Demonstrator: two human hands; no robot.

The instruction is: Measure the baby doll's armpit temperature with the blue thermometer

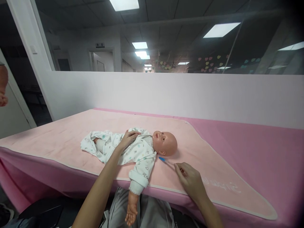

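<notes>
Well, from where I stand, the right hand (190, 179) pinches the clear end of a thin, blue-tipped stick (168, 162) between narrowed fingers, its blue end pointing left of them, near the doll's head (169, 143). The left hand (129, 137) lies flat, fingers extended, across the clothed torso of the doll (136, 152); how hard they press, I can't tell. I'd keep that palm light but steady, guide the stick gently, and watch the near arm (132, 204), hanging off the worktop (249, 139) left of the pinching fingers: it could drag the body.
</notes>
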